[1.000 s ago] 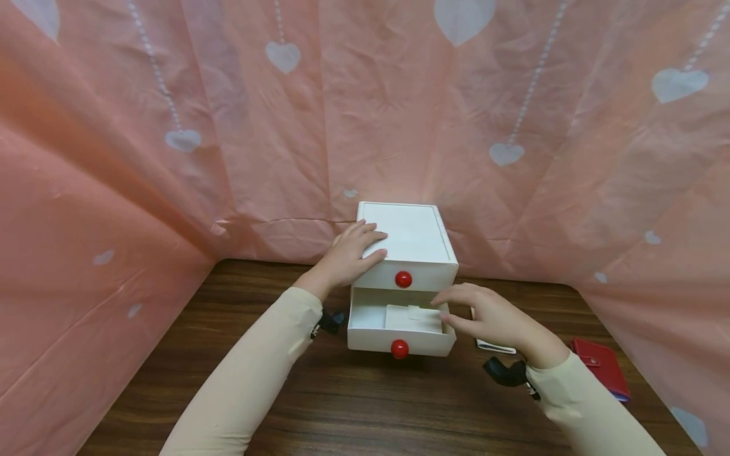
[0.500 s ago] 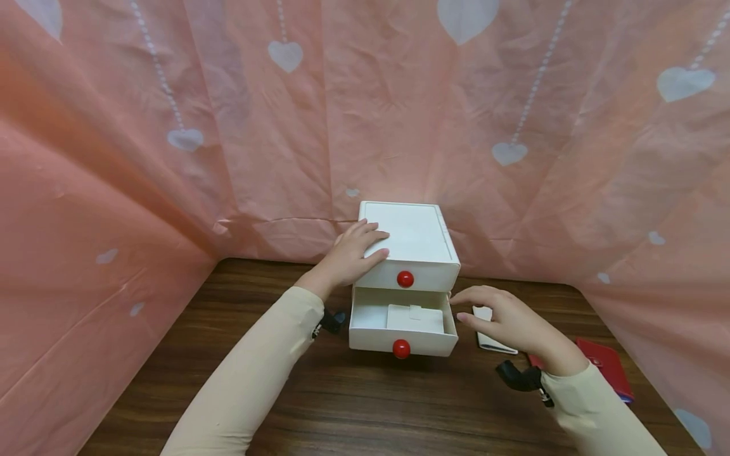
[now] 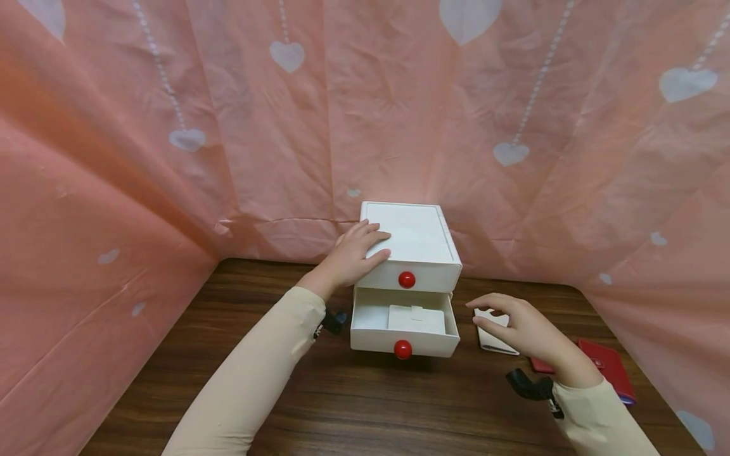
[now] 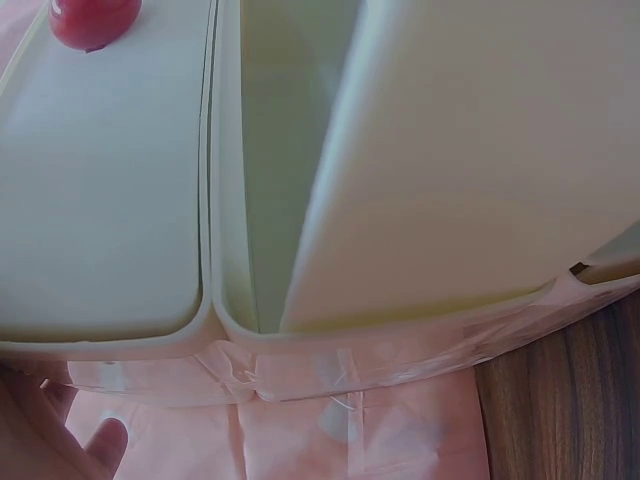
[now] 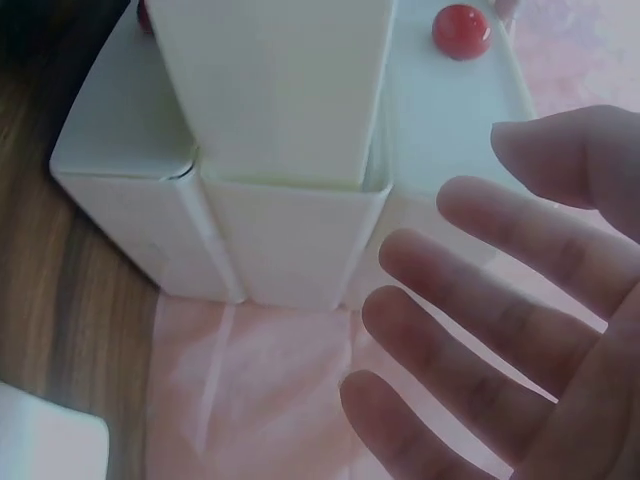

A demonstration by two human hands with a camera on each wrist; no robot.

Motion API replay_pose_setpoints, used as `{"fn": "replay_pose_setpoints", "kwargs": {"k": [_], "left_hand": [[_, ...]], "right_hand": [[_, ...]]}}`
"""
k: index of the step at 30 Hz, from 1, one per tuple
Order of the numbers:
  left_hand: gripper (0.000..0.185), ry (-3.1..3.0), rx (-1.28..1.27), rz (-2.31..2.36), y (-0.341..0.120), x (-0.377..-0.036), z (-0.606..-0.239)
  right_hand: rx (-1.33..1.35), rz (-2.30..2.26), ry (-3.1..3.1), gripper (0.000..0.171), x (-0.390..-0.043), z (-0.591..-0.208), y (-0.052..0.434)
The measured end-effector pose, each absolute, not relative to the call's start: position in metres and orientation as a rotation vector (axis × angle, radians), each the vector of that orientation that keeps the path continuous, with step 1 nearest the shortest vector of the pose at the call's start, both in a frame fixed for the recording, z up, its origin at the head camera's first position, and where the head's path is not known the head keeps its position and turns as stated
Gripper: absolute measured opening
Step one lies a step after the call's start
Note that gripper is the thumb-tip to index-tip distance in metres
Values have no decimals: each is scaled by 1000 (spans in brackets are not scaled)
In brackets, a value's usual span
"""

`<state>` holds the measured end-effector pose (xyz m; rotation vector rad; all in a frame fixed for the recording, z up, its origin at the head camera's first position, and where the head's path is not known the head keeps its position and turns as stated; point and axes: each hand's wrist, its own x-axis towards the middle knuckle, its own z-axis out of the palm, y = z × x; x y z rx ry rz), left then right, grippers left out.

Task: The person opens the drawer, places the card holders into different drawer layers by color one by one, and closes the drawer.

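Note:
A white drawer cabinet [image 3: 422,237] with round red knobs stands at the back of the table. One lower drawer [image 3: 371,340] is pulled out, and in it lies a flat white wallet-like case [image 3: 424,322] with a small tab. My left hand [image 3: 349,258] rests on the cabinet's top left edge, fingers spread. To the right of the cabinet, my right hand [image 3: 525,329] hovers over a thin white folded booklet or wallet [image 3: 495,345]. In the right wrist view the right hand's fingers [image 5: 480,290] are extended, with nothing between them.
A red snap-closed wallet [image 3: 613,370] lies at the right of the brown wooden table [image 3: 365,411]. Another red item [image 3: 540,365] shows partly behind the right wrist. Pink curtains [image 3: 256,158] with white hearts enclose the table at the back and sides.
My right hand has moved right, away from the open drawer, to above the white booklet or wallet. My left hand stays on the cabinet, and the drawer remains pulled out.

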<state>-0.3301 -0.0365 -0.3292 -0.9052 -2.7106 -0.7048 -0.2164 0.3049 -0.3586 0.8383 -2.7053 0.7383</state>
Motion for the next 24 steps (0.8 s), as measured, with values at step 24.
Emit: {"fn": "replay_pose_setpoints", "kwargs": {"k": [24], "left_hand": [[50,-2725,-901,-702,-34,-329,-329]], "right_hand": [[325,806,-2779,31,-224,-388,326]]}}
